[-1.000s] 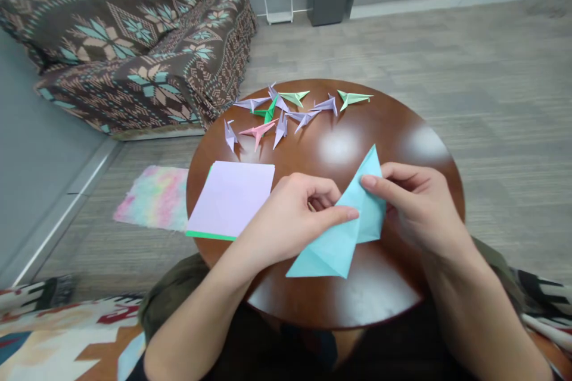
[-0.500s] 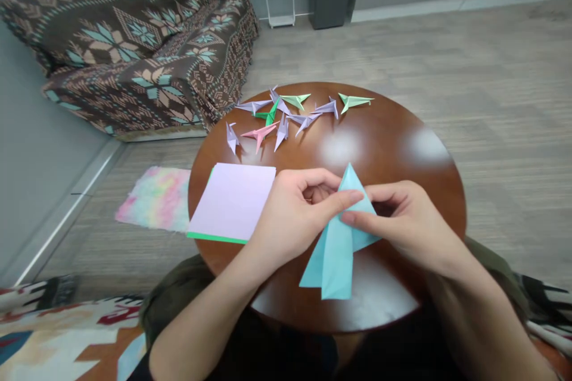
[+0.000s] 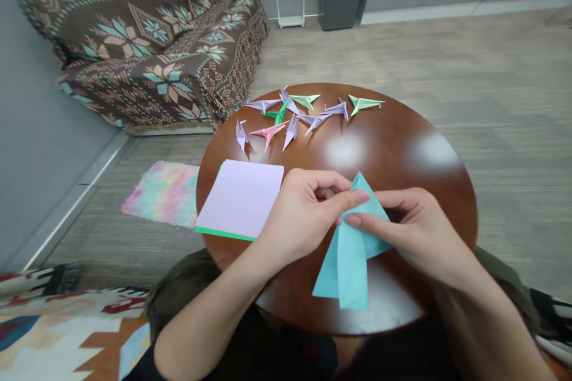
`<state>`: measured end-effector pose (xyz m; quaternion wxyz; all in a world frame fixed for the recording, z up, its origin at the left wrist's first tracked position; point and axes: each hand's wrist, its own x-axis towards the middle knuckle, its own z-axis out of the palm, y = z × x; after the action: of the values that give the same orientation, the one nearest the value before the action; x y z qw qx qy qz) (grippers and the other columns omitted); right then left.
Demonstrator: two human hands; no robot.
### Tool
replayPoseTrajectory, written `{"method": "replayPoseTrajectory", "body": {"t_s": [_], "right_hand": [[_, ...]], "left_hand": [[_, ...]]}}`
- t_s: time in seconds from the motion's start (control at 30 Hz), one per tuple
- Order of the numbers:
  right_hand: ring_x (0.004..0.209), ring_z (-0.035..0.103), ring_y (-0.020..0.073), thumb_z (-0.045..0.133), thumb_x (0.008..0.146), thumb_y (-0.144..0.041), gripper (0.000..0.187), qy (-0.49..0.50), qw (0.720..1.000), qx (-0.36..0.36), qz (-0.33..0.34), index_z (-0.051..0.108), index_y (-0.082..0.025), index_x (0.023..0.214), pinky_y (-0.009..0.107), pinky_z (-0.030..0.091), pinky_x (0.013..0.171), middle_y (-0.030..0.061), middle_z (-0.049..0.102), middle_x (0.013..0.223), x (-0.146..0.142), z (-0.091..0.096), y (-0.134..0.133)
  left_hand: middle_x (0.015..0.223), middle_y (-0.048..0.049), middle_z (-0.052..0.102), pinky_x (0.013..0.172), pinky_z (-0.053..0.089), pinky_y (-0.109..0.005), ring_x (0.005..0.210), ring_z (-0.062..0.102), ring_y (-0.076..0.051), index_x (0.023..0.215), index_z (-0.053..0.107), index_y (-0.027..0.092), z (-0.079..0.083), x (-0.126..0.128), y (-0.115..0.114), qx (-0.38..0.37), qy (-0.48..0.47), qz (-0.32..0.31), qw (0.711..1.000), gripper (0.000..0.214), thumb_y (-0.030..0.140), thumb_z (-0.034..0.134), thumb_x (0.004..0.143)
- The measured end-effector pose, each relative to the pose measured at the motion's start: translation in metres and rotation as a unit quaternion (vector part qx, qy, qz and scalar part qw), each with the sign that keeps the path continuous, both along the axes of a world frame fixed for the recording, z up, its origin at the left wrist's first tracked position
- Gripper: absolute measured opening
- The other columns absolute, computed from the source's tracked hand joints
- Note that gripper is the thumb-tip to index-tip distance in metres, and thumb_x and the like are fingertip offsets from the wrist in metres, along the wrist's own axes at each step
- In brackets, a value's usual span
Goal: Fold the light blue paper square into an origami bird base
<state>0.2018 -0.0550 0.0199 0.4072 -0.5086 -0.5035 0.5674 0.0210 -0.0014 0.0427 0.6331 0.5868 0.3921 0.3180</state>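
Both hands hold a light blue sheet of origami paper [image 3: 353, 262], folded to a point at the top with flaps spreading below, over the near part of the table. My left hand [image 3: 308, 208] pinches its upper left side, thumb on the front face. From the right, my right hand [image 3: 402, 223] grips it with the thumb flat across the middle and the fingers behind, partly hidden. Beside my left wrist lies a stack of square paper [image 3: 243, 196], lilac on top with a green edge showing beneath.
Several folded paper cranes in lilac, green and pink, among them a pink crane [image 3: 269, 132], sit along the far left of the round brown table [image 3: 402, 149]. Beyond it stand a patterned sofa [image 3: 147, 65] and a white rack [image 3: 289, 0]. A pastel rug [image 3: 165, 193] lies at left.
The whole view has shifted a little, so things appear further right. Both hands still hold the blue paper, whose tip and flaps sit slightly lower in view.
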Motion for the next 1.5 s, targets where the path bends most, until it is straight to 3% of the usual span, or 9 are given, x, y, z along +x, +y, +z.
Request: {"method": "replayPoseTrajectory", "body": {"t_s": [0.3,0.47,0.63,0.9,1.13,1.5], "right_hand": [[0.065,0.066,0.0163,0.094,0.076,-0.032,0.022,0.000,0.999,-0.030,0.017,0.090,-0.029,0.098,0.025,0.051,0.061,-0.0006,0.081,0.076,0.005,0.000,0.000],[0.073,0.069,0.0178,0.092,0.077,-0.033,0.021,0.001,0.999,-0.034,0.013,0.090,-0.028,0.098,0.024,0.053,0.066,0.0008,0.084,0.083,0.004,0.002,0.000],[0.063,0.062,0.0142,0.093,0.076,-0.033,0.019,-0.011,0.999,-0.042,-0.020,0.090,-0.025,0.092,0.022,0.048,0.059,0.0002,0.080,0.074,0.004,0.003,0.000],[0.061,0.056,0.0116,0.092,0.075,-0.028,0.017,-0.021,0.996,-0.083,0.004,0.090,-0.023,0.091,0.021,0.044,0.057,-0.0021,0.074,0.069,0.009,0.001,0.003],[0.062,0.059,0.0113,0.092,0.074,-0.027,0.010,0.007,0.996,-0.084,0.006,0.089,-0.022,0.082,0.019,0.045,0.058,-0.0011,0.079,0.074,0.012,0.001,0.007],[0.062,0.053,0.0110,0.091,0.076,-0.033,0.017,-0.010,0.994,-0.101,0.047,0.087,-0.018,0.082,0.020,0.040,0.057,-0.0008,0.073,0.070,0.016,0.004,0.009]], "left_hand": [[0.051,0.0046,0.058,0.048,0.034,-0.020,0.049,0.048,-0.007,0.069,0.073,0.014,0.001,0.002,0.000,-0.027,-0.009,-0.016,0.999,0.019,0.025,0.086,0.078],[0.051,0.0038,0.063,0.046,0.040,-0.017,0.047,0.052,-0.007,0.070,0.076,0.014,-0.001,0.002,0.002,-0.053,-0.018,0.008,0.998,0.017,0.024,0.090,0.075],[0.053,0.0033,0.066,0.048,0.045,-0.014,0.048,0.057,-0.006,0.069,0.077,0.014,-0.003,-0.001,0.008,-0.054,-0.037,0.018,0.998,0.017,0.023,0.090,0.076],[0.053,0.0037,0.067,0.048,0.045,-0.014,0.047,0.058,-0.005,0.069,0.077,0.015,-0.008,-0.001,0.011,-0.052,-0.054,0.024,0.997,0.016,0.022,0.090,0.076],[0.053,0.0006,0.069,0.050,0.048,-0.015,0.050,0.062,-0.008,0.066,0.078,0.014,-0.014,-0.004,0.018,-0.081,-0.004,-0.050,0.995,0.019,0.025,0.091,0.074],[0.053,0.0015,0.067,0.050,0.045,-0.016,0.049,0.059,-0.007,0.065,0.075,0.013,-0.019,-0.003,0.019,-0.086,-0.013,-0.067,0.994,0.020,0.022,0.090,0.074]]}}
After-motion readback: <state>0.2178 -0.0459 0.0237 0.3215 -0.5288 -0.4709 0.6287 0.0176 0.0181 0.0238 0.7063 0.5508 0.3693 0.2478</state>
